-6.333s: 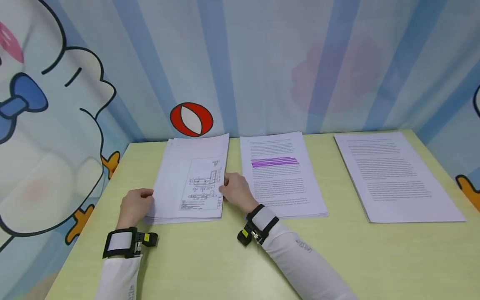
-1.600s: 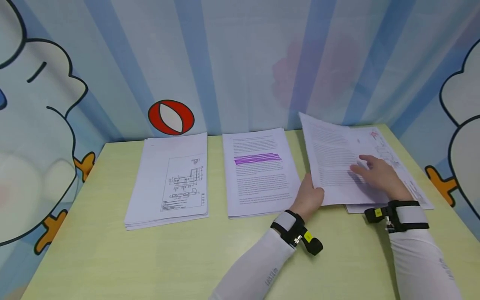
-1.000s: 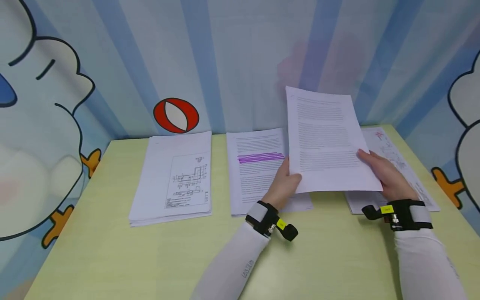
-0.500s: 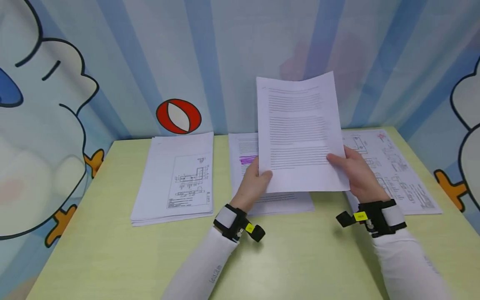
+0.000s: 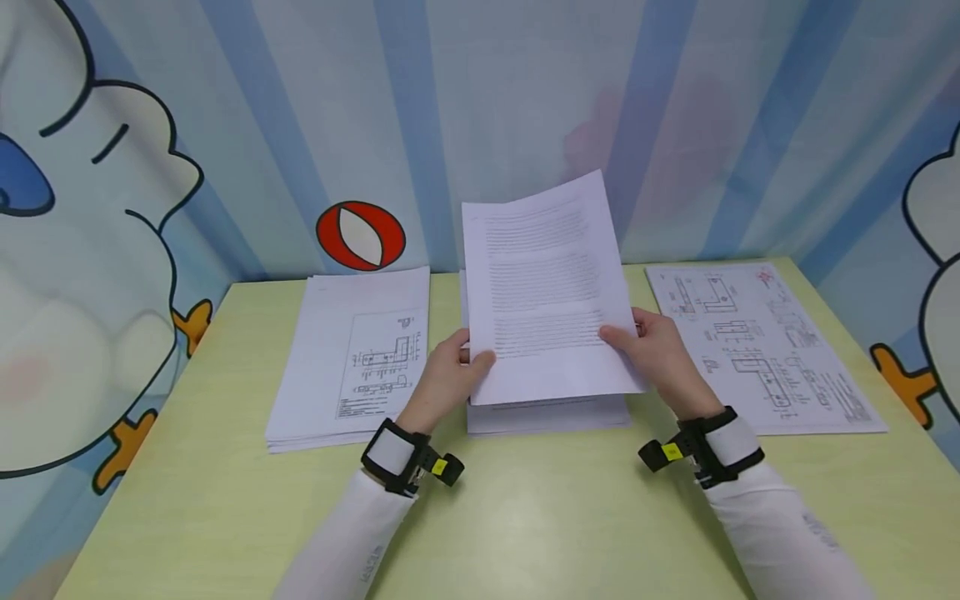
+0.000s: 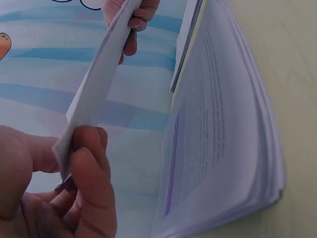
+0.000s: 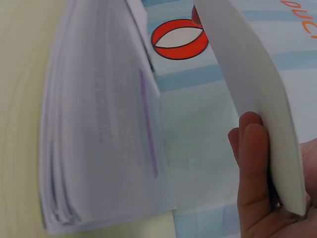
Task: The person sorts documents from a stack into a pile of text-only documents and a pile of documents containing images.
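Both hands hold up a printed sheaf of paper [image 5: 543, 292], tilted over the middle stack. My left hand [image 5: 444, 375] pinches its lower left edge, thumb in front and fingers behind. My right hand [image 5: 663, 354] grips the lower right edge the same way. In the left wrist view the sheaf [image 6: 99, 79] is seen edge-on, above the middle paper stack [image 6: 213, 124] with its purple highlighted line. The right wrist view shows the sheaf's blank back [image 7: 247, 64] and that stack [image 7: 109, 119] lying below. From the head, the sheaf hides most of the middle stack [image 5: 551, 417].
On the left lies a paper stack [image 5: 352, 358] with a technical drawing on top. Another stack [image 5: 765, 350], covered in drawings, lies on the right. Behind the yellow table [image 5: 525, 517] hangs a striped blue curtain [image 5: 510, 108] printed with cartoons.
Lifted off the right stack, the text-covered sheaf has travelled left over the middle stack and dipped slightly. Drawings now show on the right stack. Earlier, both hands were at the left stack.
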{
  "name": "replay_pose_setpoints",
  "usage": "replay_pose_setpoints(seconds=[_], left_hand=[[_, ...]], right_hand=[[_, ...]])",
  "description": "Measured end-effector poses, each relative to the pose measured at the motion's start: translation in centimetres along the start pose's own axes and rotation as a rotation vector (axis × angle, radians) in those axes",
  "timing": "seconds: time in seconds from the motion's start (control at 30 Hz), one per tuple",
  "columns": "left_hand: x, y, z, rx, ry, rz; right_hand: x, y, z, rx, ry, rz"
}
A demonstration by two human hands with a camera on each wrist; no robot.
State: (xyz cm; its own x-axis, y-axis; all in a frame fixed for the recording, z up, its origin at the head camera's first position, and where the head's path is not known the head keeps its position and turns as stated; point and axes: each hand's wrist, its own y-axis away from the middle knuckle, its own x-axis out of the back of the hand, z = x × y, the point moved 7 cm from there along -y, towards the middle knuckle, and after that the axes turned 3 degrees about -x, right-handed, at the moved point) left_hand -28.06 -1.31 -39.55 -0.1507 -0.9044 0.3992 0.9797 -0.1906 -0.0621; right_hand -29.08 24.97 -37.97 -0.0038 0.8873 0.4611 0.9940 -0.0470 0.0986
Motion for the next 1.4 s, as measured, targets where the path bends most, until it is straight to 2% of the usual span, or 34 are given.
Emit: replay_pose_setpoints(seconds=[0.2, 0.33, 0.63, 0.8, 1.03, 1.2, 1.4], left_hand=[[0.3, 0.9, -1.9, 0.062, -0.080, -0.047], [0.5, 0.9, -3.1, 0.081, -0.120, -0.075], [0.4, 0.7, -4.5, 0.128, -0.125, -0.148], [0.6, 0.7, -4.6, 0.131, -0.163, -0.127], [0.8, 0.6, -4.7, 0.153, -0.208, -0.087], [1.1, 0.2, -5.0, 0.156, -0.205, -0.052], [1.4, -0.1, -5.0, 0.158, -0.206, -0.013]], right_hand=[[-2.0, -0.2, 0.4, 0.056, 0.131, -0.131], [-2.9, -0.3, 0.9, 0.056, 0.157, -0.203], [-2.5, -0.8, 2.2, 0.001, 0.165, -0.206], [-2.1, -0.8, 1.8, 0.021, 0.226, -0.182], [-2.0, -0.3, 1.0, 0.092, 0.424, -0.158], [-2.2, 0.0, 1.0, 0.112, 0.432, -0.160], [-1.6, 0.3, 0.9, 0.098, 0.405, -0.168]])
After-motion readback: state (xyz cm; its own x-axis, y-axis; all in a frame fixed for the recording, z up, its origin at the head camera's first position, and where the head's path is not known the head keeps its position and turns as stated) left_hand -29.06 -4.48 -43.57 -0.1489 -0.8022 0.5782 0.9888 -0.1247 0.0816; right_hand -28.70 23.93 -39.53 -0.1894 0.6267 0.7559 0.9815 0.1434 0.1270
